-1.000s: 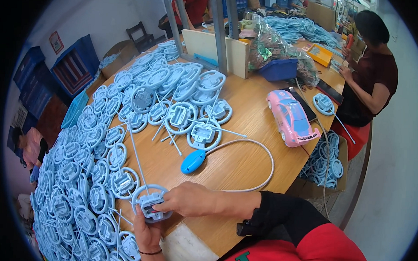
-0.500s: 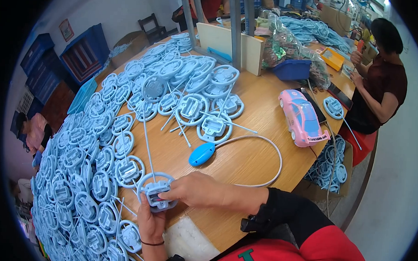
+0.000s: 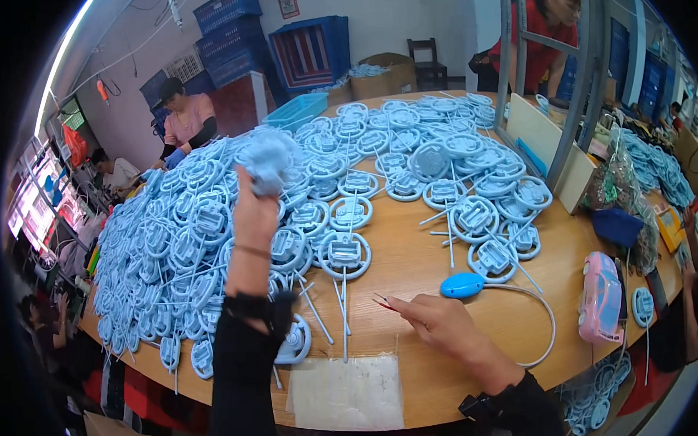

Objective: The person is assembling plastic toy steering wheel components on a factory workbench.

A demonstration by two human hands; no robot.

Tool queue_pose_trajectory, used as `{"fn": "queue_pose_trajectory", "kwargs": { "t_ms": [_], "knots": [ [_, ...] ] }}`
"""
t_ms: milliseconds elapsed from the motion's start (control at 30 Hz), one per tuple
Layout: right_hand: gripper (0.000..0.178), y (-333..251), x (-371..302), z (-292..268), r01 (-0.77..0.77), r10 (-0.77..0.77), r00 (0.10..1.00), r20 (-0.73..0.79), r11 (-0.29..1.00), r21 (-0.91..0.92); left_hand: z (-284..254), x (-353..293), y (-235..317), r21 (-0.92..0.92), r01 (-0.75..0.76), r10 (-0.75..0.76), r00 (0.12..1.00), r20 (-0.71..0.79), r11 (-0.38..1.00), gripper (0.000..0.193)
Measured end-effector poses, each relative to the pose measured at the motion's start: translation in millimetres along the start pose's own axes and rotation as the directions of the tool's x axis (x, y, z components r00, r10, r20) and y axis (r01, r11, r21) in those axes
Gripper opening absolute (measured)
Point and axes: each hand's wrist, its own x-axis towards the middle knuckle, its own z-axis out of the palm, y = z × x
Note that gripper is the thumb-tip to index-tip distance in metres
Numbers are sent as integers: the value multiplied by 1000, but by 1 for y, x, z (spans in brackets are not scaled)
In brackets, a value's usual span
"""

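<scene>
Light-blue plastic steering-wheel piece [image 3: 270, 155], blurred, lies just beyond fingers of your left hand [image 3: 254, 215], its nearer hand, over heap of similar pieces [image 3: 185, 247]; grip clamped or parting: cannot tell. Facing, long axis: unreadable. Your right hand [image 3: 441, 323], nearer wooden table's [image 3: 405, 254] near edge, pinches slim red-and-dark piece [image 3: 385, 302], long axis pointing leftward, slightly toward far edge.

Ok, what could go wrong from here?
The blurred light blue wheel in the left hand is above the crowded heap, so it might knock others loose. The pale cord of the blue oval piece loops close to the right hand and forearm, which might snag it. Wheels along the heap's near edge could slip off the table.
</scene>
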Motion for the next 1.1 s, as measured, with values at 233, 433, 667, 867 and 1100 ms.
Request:
{"fn": "queue_pose_trajectory", "kwargs": {
  "t_ms": [233, 433, 667, 867, 1100],
  "knots": [
    [36, 19, -5, 1, -94, 102, 989, 111, 993, -75, 57, 7, -48, 334, 206, -176, 977, -117, 920, 35],
    [34, 27, -4, 0, -175, 201, 938, 282, 978, -114, 139, -48, -173, 940, -271, -639, 690, 340, 207, 29],
    [28, 40, -8, 13, -294, 318, 922, 219, 946, -136, 191, -87, -260, 592, -806, -667, 453, 592, -22, 46],
    [28, 23, -7, 14, -136, 153, 973, 174, 985, -106, 157, -36, -284, 626, -779, -714, 418, 562, 36, 75],
    [30, 24, -10, 8, -186, 203, 947, 248, 978, -89, 182, -46, -292, 681, -710, -753, 545, 369, -180, 83]
  ]
}}
